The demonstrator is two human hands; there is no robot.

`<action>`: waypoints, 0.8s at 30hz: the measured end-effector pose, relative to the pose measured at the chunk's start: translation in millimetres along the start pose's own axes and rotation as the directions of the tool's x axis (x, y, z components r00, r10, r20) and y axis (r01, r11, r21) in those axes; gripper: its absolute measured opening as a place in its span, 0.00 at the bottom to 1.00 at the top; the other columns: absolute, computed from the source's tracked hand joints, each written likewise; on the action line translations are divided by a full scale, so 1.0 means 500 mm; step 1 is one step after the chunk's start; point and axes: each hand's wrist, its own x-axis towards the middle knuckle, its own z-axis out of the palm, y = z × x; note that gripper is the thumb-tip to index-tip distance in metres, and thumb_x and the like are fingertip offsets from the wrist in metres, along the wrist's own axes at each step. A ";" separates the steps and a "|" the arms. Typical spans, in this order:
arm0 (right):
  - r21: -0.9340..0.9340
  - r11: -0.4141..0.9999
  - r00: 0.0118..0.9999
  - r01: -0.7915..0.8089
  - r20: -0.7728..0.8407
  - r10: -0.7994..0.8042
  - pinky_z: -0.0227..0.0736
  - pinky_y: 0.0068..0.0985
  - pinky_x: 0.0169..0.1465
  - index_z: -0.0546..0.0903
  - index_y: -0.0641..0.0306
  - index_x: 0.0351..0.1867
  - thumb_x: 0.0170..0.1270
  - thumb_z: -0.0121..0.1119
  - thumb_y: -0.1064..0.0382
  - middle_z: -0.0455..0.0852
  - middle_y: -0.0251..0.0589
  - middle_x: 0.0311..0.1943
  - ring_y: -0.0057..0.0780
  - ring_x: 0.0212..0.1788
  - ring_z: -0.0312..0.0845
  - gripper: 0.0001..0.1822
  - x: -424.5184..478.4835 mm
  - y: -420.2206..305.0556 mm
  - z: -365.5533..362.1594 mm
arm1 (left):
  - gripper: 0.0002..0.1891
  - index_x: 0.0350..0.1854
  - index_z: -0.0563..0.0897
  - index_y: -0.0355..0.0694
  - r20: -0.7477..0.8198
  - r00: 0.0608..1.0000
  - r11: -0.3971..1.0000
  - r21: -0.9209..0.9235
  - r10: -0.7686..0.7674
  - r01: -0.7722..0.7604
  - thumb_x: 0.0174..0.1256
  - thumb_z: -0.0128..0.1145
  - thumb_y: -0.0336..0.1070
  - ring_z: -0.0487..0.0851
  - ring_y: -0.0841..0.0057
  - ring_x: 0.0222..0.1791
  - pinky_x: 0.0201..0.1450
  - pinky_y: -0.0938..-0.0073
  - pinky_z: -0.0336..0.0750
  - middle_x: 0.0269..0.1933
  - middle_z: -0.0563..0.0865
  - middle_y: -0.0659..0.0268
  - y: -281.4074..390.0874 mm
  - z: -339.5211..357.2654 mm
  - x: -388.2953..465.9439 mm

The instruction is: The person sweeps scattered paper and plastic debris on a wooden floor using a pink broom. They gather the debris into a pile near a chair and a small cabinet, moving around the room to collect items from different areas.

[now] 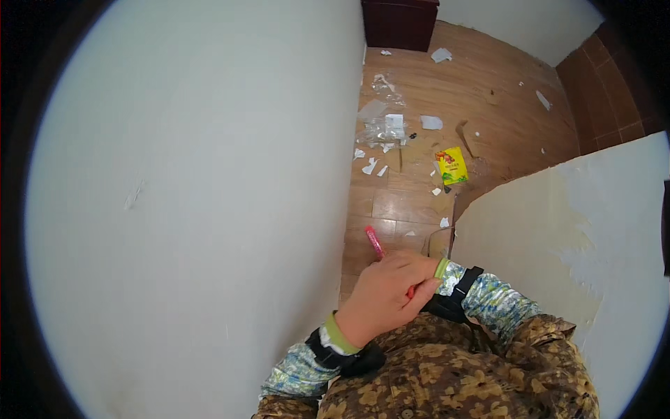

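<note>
My left hand (pixel 384 298) crosses in front of my body, its fingers bent over a small red object (pixel 411 291) that shows near the thumb. Behind and partly under it is my right hand (pixel 413 262), coming from the right and mostly hidden. The two hands touch or overlap. A pink-red tube-shaped thing (pixel 374 242) sticks out beyond the hands towards the floor; whether it is joined to the red object, or which hand holds it, I cannot tell. Both wrists wear black straps over patterned sleeves.
A pale wall (pixel 199 199) rises close on the left, and a wall with a peeling surface (pixel 528 225) on the right. Paper scraps, clear plastic film (pixel 379 131) and a yellow packet (pixel 452 165) lie on the wood-look floor (pixel 502 120). A dark cabinet (pixel 400 26) stands at the far end.
</note>
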 end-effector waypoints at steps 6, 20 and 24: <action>-0.193 0.950 0.969 -0.245 -0.092 0.231 0.72 0.38 0.40 0.81 0.63 0.33 0.49 0.57 0.58 0.82 0.52 0.31 0.51 0.36 0.78 0.12 -0.046 -0.043 -0.096 | 0.10 0.25 0.73 0.37 0.098 0.990 0.993 -0.072 0.104 -0.097 0.58 0.60 0.34 0.74 0.60 0.29 0.33 0.65 0.69 0.27 0.75 0.60 -0.061 0.025 0.019; -0.363 0.784 0.800 -0.503 -0.538 0.265 0.73 0.39 0.41 0.80 0.62 0.32 0.47 0.60 0.61 0.81 0.52 0.32 0.50 0.38 0.78 0.11 -0.079 0.163 -0.330 | 0.06 0.29 0.75 0.34 0.131 0.984 0.978 -0.186 0.123 -0.098 0.60 0.57 0.31 0.78 0.56 0.42 0.49 0.63 0.71 0.35 0.79 0.54 -0.197 0.123 0.222; -0.282 0.868 0.842 -0.408 -0.484 0.239 0.72 0.40 0.40 0.78 0.63 0.28 0.45 0.61 0.62 0.80 0.50 0.30 0.51 0.36 0.77 0.09 -0.023 0.056 -0.366 | 0.07 0.31 0.76 0.34 0.145 0.984 0.993 -0.075 0.102 -0.092 0.58 0.59 0.32 0.79 0.56 0.41 0.46 0.63 0.73 0.37 0.80 0.56 -0.134 0.024 0.291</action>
